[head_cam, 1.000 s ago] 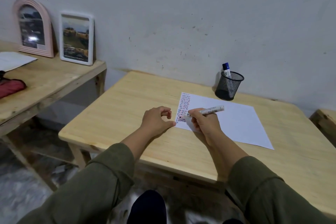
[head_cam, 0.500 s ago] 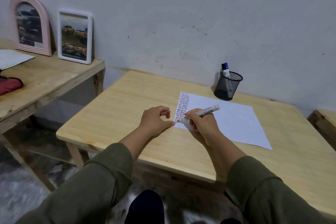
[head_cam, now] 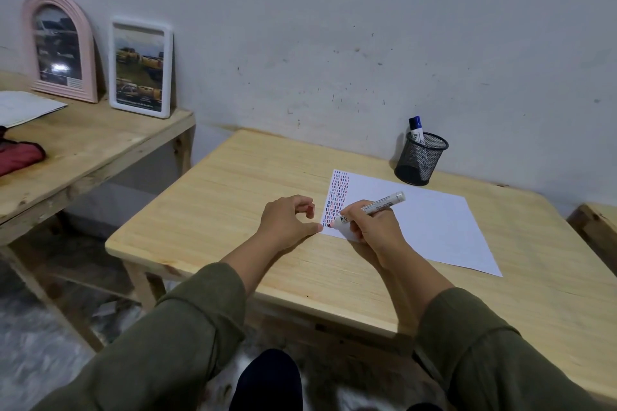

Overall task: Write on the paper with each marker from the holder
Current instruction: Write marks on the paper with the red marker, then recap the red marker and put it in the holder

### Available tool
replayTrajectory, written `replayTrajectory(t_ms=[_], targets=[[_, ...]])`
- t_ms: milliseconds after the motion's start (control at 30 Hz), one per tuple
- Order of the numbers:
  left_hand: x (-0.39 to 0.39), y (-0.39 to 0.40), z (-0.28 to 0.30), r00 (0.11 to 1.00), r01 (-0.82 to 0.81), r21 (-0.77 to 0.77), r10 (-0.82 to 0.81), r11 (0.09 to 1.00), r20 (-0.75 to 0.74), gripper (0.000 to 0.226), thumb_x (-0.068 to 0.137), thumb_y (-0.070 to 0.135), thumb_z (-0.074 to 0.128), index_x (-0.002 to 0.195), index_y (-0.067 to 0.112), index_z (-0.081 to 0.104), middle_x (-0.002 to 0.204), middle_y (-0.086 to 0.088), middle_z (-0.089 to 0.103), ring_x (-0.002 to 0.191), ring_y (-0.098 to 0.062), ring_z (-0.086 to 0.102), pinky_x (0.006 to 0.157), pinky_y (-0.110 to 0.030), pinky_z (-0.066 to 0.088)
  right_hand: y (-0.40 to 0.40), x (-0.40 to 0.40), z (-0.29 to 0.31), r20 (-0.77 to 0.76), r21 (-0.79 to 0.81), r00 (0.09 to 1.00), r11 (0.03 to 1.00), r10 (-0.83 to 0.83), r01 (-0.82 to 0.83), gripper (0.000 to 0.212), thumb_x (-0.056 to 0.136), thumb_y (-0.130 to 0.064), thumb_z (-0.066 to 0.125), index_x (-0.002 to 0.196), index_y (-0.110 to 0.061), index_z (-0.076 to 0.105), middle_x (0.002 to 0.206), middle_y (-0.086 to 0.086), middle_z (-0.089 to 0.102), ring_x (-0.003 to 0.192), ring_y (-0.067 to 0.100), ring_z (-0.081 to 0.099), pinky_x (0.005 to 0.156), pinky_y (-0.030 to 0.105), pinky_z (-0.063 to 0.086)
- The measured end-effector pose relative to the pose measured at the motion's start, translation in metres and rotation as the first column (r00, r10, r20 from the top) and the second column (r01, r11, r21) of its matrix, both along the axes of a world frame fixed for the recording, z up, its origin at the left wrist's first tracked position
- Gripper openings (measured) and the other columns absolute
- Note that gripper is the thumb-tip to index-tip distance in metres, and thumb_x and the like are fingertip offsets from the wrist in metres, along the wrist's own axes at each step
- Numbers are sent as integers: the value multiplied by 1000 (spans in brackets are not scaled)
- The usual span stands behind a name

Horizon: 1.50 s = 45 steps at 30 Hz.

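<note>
A white sheet of paper (head_cam: 430,223) lies on the wooden table (head_cam: 233,190), with columns of short red and blue strokes down its left edge. My right hand (head_cam: 370,227) grips a white marker (head_cam: 377,205) with a red tip, and the tip touches the paper at its near left corner. My left hand (head_cam: 287,220) rests on the table beside that corner, fingers curled, thumb tip at the paper's edge; a small red piece sits between its fingers. A black mesh holder (head_cam: 421,158) stands at the back, holding a blue-capped marker (head_cam: 416,130).
A second wooden table (head_cam: 83,143) stands to the left with a pink arched frame (head_cam: 60,47), a white picture frame (head_cam: 140,68), a sheet of paper and a red cloth (head_cam: 18,157). The wall runs close behind. Another wooden piece (head_cam: 597,230) sits at the right edge.
The marker in my right hand tilted down and its tip moved to the near left corner of the paper. My left hand stayed in place.
</note>
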<state>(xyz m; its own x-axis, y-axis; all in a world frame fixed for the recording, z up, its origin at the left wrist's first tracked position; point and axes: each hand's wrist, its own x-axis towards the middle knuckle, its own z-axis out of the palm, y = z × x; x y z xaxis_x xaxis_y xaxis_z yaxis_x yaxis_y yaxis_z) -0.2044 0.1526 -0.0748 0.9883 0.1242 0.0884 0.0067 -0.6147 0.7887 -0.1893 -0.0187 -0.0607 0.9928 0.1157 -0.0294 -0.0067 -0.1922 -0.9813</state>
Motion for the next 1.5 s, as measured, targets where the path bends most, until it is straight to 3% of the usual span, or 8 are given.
replayTrajectory(t_ms=[233,400,567,700,867,1100,1333,1500], targets=[[1,-3,0,998,-58,-118,60,991,11,38,76,29,72,114,23,67,103,5,73,102,-7,65,99,-27,44,-2,3,-3,-13,137,998,989,-58,60,13,84,-9,59,73,-13,66,59,2,51,51,10,44,45,18,35],[7,-10,-1,983,-161,-274,178,948,37,14,82,22,66,93,20,75,78,5,73,72,-9,70,76,-17,53,-10,1,5,-51,289,997,955,-57,69,11,84,-10,60,82,-12,71,63,6,53,56,13,47,48,20,36],[17,-31,22,959,-219,-645,282,732,-6,8,80,26,68,75,25,73,65,12,71,65,-15,64,78,-42,56,-22,3,33,9,363,997,930,-70,63,17,89,-12,54,83,-10,69,61,6,53,53,14,47,48,21,38],[27,-53,47,975,-192,-818,200,542,-96,11,83,28,68,73,23,71,76,5,70,73,-9,59,68,-32,49,-32,3,55,108,377,992,926,-69,23,16,90,-7,50,89,-10,66,65,7,53,55,14,50,50,22,39],[29,-76,70,989,-146,-838,87,526,-118,11,86,29,63,87,20,70,73,6,66,63,-5,53,51,-19,33,-44,3,72,170,351,981,936,-97,32,14,89,-7,52,85,-8,66,65,7,54,56,17,50,51,23,38],[27,-90,89,993,-108,-855,13,508,-118,11,86,30,64,82,21,68,77,5,65,70,-4,56,54,-19,31,-58,3,83,197,327,972,943,-130,60,14,87,-8,54,83,-9,67,64,4,55,56,16,50,54,26,39],[26,-98,97,994,-88,-803,-4,589,-112,18,80,38,68,71,23,71,75,7,67,72,-6,57,54,-19,30,-61,-1,93,276,206,959,979,-68,10,13,88,-11,55,84,-10,68,63,-3,61,60,14,54,54,26,42],[26,-100,106,980,-145,-871,-53,469,-192,17,82,30,69,71,17,66,69,8,62,63,-3,51,52,-13,34,-58,-4,103,330,120,943,993,-30,-11,18,89,-13,53,85,-8,69,67,0,63,61,13,56,55,23,45]])
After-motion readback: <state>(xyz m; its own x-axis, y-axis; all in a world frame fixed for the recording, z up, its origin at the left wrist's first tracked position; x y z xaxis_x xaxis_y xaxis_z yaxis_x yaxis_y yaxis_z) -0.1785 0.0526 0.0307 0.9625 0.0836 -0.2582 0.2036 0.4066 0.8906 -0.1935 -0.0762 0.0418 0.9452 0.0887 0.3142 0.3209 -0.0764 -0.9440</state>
